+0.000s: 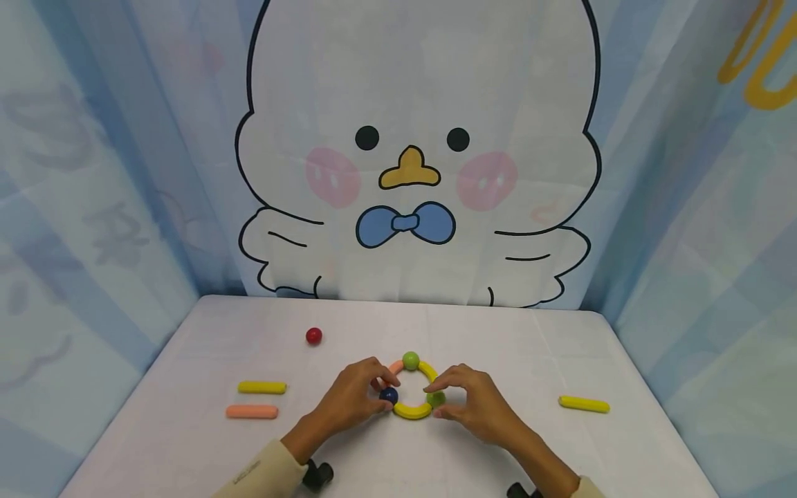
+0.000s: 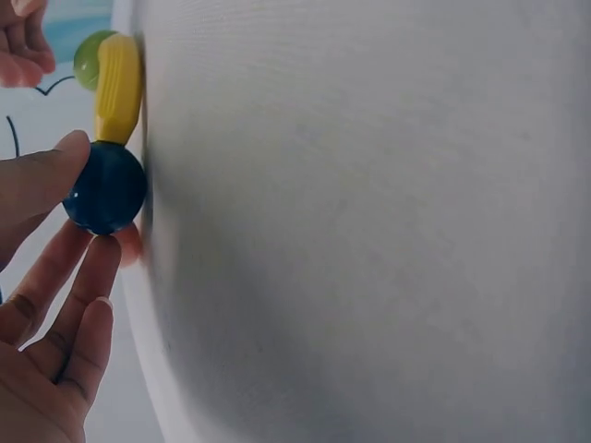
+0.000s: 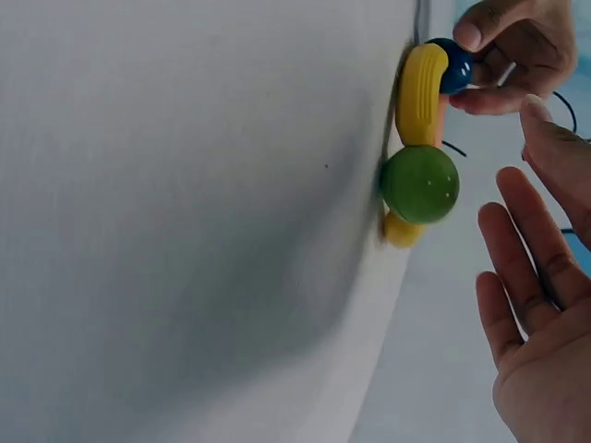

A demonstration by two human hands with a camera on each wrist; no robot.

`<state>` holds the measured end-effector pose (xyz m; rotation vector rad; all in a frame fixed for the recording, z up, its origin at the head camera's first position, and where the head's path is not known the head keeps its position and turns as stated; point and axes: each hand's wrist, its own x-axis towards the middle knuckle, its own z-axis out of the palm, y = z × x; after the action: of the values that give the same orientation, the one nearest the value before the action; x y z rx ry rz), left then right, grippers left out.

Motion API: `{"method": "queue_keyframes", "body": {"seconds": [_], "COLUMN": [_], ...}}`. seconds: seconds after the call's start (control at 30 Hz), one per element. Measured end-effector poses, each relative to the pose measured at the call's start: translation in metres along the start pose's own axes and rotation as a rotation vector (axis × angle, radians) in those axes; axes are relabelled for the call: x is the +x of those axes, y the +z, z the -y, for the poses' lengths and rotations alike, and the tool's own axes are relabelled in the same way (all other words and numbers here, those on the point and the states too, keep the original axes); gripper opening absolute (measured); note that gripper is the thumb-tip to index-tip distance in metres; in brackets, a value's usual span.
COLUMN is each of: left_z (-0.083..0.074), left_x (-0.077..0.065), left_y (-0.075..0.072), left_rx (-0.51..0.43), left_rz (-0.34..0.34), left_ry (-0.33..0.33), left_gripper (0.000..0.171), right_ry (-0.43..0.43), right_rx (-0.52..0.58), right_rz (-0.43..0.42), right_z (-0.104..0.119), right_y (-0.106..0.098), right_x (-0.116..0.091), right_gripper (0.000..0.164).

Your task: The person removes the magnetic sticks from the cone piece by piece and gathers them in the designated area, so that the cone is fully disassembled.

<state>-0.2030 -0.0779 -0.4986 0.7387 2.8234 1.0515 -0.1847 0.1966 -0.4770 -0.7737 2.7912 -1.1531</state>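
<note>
A small ring lies mid-table, made of balls and curved rods. At its left side is a dark blue ball, which my left hand pinches between thumb and fingertips. A curved yellow rod links that ball to a green ball on the right. Around this green ball my right hand hovers with fingers spread; the right wrist view shows a gap between them. On the far side are another green ball, a yellow curved rod and an orange curved rod, partly hidden by left fingers.
A red ball sits at the back left. To the left lie a straight yellow rod and an orange rod. Another yellow rod lies on the right. A cartoon curtain hangs behind the white table.
</note>
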Motion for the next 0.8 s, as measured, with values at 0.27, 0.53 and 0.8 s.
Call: {"method": "queue_keyframes", "body": {"seconds": [0.27, 0.53, 0.8], "left_z": [0.003, 0.002, 0.001], "left_x": [0.002, 0.001, 0.001], "left_y": [0.003, 0.002, 0.004], "left_rx": [-0.009, -0.028, -0.017], "left_rz": [-0.007, -0.017, -0.013], "left_ry": [0.014, 0.004, -0.01], "left_gripper": [0.032, 0.031, 0.031], "right_ry": [-0.021, -0.04, 0.001], "right_rx": [-0.021, -0.043, -0.102], "right_rz": [0.062, 0.099, 0.13], "right_z": [0.0, 0.004, 0.008], "right_y": [0.021, 0.033, 0.039], "right_x": [0.018, 0.031, 0.033], "right_gripper": [0.033, 0.027, 0.024]}}
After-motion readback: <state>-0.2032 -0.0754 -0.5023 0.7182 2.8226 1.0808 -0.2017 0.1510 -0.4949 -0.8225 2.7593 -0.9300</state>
